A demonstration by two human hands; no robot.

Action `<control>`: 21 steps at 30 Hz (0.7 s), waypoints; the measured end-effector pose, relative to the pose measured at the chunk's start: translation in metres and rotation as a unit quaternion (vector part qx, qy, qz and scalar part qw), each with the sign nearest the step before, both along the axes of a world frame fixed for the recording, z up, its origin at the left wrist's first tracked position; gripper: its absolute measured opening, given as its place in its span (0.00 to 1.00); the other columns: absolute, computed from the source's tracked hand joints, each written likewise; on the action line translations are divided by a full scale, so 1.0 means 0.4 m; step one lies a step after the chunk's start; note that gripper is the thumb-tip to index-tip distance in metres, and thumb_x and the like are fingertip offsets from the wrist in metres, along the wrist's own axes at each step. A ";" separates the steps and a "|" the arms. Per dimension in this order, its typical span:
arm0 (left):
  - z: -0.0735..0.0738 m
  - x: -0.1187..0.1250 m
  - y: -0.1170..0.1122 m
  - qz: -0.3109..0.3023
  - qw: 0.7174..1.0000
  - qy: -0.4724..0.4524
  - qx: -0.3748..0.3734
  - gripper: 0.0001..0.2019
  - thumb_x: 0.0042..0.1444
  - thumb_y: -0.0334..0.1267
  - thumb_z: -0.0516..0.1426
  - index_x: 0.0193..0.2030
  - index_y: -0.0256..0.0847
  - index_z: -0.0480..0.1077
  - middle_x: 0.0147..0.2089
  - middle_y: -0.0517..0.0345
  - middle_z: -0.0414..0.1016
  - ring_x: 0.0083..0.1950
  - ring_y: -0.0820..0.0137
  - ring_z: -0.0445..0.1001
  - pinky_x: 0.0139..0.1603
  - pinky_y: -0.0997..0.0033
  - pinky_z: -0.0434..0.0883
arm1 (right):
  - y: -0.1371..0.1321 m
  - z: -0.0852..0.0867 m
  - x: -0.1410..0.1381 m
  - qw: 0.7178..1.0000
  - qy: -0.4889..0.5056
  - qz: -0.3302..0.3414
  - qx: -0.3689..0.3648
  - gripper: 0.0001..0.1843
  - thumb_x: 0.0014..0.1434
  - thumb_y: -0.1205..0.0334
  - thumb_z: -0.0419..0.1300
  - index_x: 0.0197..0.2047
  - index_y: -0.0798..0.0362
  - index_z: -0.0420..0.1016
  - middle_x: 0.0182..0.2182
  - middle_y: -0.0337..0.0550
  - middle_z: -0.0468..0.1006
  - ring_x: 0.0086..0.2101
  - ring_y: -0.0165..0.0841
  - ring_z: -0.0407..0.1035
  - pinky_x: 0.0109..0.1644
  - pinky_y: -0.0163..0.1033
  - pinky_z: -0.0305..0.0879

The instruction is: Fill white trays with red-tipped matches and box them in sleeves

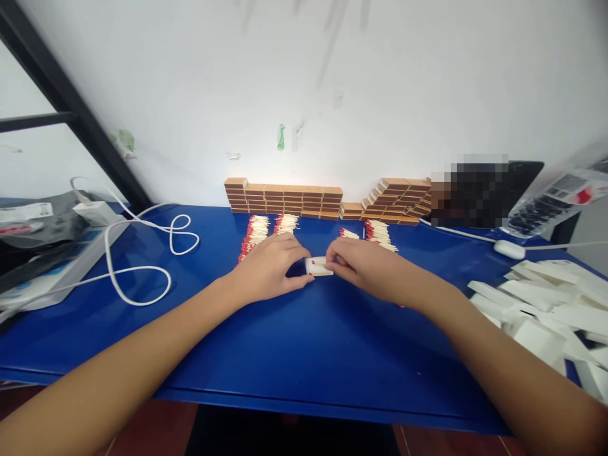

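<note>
The left hand (275,269) bends around the left end of a small white tray (320,268), gripping it between thumb and fingers; the tray lies between the hands, over the glossy blue tabletop (285,354); the right hand (361,263) has its fingertips pinched together at the tray's right end, though whether they hold anything I cannot tell; at left a smooth white cable (142,304) loops loosely; red-tipped, pale matches (256,231) lie in rows beyond the hands; behind them, brown-sided matchboxes (294,197) stand stacked like bricks against the wall; at right, angular white pieces (541,339) are heaped; the dark packet (61,215) at far left and the clear plastic package (560,196) at far right bear print too small to read.
</note>
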State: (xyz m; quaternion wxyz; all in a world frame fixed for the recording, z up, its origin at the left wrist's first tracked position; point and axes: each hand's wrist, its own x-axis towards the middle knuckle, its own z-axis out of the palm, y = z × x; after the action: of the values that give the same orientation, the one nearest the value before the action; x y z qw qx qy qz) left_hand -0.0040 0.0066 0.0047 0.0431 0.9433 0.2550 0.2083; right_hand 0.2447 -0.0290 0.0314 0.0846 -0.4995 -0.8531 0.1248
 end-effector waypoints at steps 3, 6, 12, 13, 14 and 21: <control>-0.002 -0.001 0.002 -0.006 1.000 -0.004 -0.001 0.10 0.67 0.40 0.65 0.50 0.38 0.79 0.47 0.50 0.83 0.50 0.58 0.79 0.53 0.57 0.74 | 0.001 -0.018 -0.011 0.999 -0.032 0.010 0.014 0.08 0.74 0.61 0.56 0.42 0.51 0.74 0.41 0.46 0.80 0.37 0.36 0.72 0.39 0.39 0.59; -0.006 -0.003 0.005 -0.015 1.000 -0.009 0.001 0.09 0.67 0.40 0.65 0.50 0.38 0.78 0.48 0.49 0.83 0.50 0.58 0.80 0.54 0.57 0.75 | 0.000 -0.027 -0.017 0.998 -0.056 0.022 0.020 0.08 0.75 0.63 0.56 0.44 0.52 0.75 0.44 0.48 0.80 0.37 0.36 0.72 0.40 0.39 0.60; -0.006 -0.004 0.005 -0.013 1.000 -0.011 -0.007 0.10 0.66 0.39 0.66 0.51 0.38 0.79 0.48 0.49 0.84 0.51 0.58 0.80 0.54 0.57 0.75 | 0.006 -0.001 0.007 0.998 -0.013 0.031 0.046 0.09 0.72 0.62 0.58 0.41 0.51 0.79 0.37 0.44 0.80 0.35 0.35 0.71 0.39 0.39 0.59; -0.005 -0.004 0.004 -0.011 1.000 -0.009 -0.009 0.10 0.66 0.39 0.66 0.51 0.38 0.79 0.49 0.49 0.84 0.51 0.58 0.80 0.55 0.57 0.75 | 0.012 0.008 0.022 0.998 -0.001 0.015 0.063 0.09 0.71 0.61 0.59 0.40 0.51 0.80 0.36 0.44 0.80 0.34 0.35 0.71 0.38 0.39 0.59; -0.004 -0.003 0.004 -0.010 1.000 -0.007 -0.011 0.10 0.66 0.40 0.66 0.51 0.39 0.80 0.49 0.49 0.84 0.52 0.58 0.80 0.55 0.57 0.75 | 0.020 0.016 0.039 0.996 0.007 -0.008 0.086 0.09 0.70 0.60 0.59 0.40 0.51 0.80 0.35 0.44 0.79 0.33 0.35 0.71 0.38 0.39 0.59; -0.004 0.000 -0.001 -0.010 1.000 -0.005 -0.020 0.11 0.67 0.41 0.66 0.51 0.39 0.80 0.49 0.48 0.84 0.52 0.57 0.80 0.56 0.55 0.76 | 0.075 0.023 0.116 0.993 -0.050 -0.102 0.019 0.09 0.65 0.57 0.62 0.35 0.51 0.80 0.28 0.42 0.79 0.30 0.36 0.70 0.35 0.40 0.58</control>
State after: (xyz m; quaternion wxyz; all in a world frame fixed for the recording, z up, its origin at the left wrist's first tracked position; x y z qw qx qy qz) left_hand -0.0038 0.0061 0.0033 0.0649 0.9437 0.2498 0.2072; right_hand 0.2909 0.0008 0.0406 0.0635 -0.5875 -0.8033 0.0743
